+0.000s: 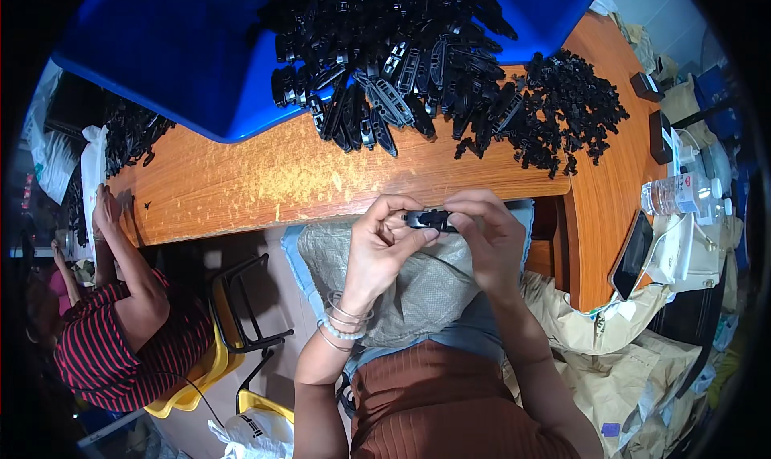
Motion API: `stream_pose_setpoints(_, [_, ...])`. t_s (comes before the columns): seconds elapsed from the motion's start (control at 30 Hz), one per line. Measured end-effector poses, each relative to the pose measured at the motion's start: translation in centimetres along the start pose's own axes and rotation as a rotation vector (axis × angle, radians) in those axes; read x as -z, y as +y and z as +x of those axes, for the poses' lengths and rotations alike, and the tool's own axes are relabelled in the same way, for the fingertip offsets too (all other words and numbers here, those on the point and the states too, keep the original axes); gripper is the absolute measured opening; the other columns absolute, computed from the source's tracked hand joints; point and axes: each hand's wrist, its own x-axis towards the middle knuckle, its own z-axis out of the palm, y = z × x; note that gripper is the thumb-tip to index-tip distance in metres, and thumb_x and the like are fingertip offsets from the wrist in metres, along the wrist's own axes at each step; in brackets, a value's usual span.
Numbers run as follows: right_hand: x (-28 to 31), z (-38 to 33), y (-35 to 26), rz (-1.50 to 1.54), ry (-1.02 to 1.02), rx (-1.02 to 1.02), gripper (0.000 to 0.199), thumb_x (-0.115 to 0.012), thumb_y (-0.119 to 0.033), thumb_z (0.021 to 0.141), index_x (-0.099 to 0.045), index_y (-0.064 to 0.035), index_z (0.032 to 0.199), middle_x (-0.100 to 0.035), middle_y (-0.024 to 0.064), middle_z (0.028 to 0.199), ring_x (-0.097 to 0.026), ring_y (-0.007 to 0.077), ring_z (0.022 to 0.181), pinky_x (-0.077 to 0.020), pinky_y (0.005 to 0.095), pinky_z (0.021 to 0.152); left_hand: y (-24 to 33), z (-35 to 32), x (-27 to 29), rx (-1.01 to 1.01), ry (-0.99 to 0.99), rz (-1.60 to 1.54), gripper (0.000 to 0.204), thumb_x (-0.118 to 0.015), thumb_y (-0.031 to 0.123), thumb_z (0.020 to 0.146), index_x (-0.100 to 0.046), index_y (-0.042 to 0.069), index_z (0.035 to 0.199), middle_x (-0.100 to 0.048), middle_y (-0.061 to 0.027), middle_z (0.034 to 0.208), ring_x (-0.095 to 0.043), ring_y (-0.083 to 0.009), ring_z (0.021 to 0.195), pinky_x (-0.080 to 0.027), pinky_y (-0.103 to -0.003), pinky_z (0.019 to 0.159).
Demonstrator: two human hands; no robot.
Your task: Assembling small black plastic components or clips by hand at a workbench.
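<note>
Black plastic part [428,219] pinched between left hand [384,238] and right hand [488,234], both hands gripping it.

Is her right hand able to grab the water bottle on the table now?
Probably not right away: the right hand and left hand both pinch a small black plastic part; the water bottle lies well off to the right.

Beyond the hands [438,234], a parts heap [418,65] is lying on the table [257,182]; a bottle [683,195] is resting to their right.
</note>
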Motion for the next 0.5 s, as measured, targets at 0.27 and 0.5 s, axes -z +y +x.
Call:
stream_pose_setpoints(0.27, [0.7,-0.7,0.1,-0.398,-0.051,0.289,0.012,-0.063,0.000,0.079,-0.064,-0.0012,0.091,-0.061,0.0108,0.098,-0.058,0.0231,0.089,-0.0451,0.0312,0.080,-0.1,-0.5,-0.5,-0.024,0.012,-0.194,0.024,-0.058,-0.011,0.083,-0.045,-0.004,0.102,-0.064,-0.0137,0.085,-0.067,-0.0188,0.076,-0.056,-0.024,0.068])
stream_pose_setpoints(0.5, [1.5,-4.8,2.9,-0.126,-0.239,-0.201,0.029,-0.064,-0.001,0.075,-0.062,-0.0037,0.104,-0.063,0.0095,0.094,-0.061,0.0186,0.088,-0.0477,0.0287,0.075,-4.2,-3.7,-0.3,0.109,0.015,-0.060,0.030,-0.048,-0.018,0.076,-0.040,-0.001,0.099,-0.059,-0.0120,0.082,-0.062,-0.0141,0.061,-0.051,-0.022,0.051])
